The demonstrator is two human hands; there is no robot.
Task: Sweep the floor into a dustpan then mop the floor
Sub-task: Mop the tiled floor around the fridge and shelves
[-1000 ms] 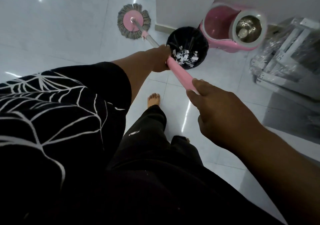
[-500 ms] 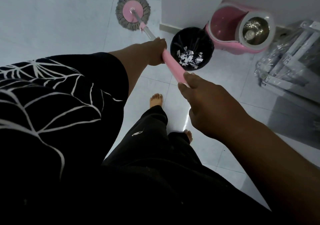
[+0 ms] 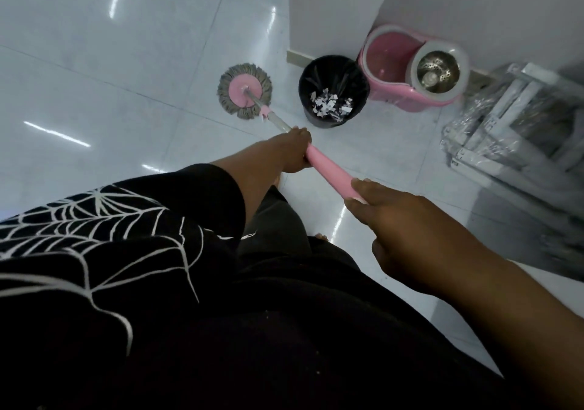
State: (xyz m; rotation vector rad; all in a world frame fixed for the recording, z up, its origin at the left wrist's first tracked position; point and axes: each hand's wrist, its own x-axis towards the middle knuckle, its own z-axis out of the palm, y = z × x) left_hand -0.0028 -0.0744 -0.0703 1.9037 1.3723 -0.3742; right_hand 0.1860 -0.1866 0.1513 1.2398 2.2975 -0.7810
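Mop handle (image 3: 328,172) lies within fingers (image 3: 299,137) of left hand (image 3: 292,153), right hand (image 3: 420,239).

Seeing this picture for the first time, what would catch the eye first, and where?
The pink mop stands out first: its round head lies flat on the glossy floor at upper centre, its pole gripped by the left hand and right hand. Right of it, a black bin holds white paper scraps, with a pink spin bucket beside it against the wall.

One mop (image 3: 245,93), one black bin (image 3: 322,71), one pink bucket (image 3: 395,96) and one wrapped rack (image 3: 518,119) are showing, plus two grips: left grip (image 3: 292,153), right grip (image 3: 407,232).
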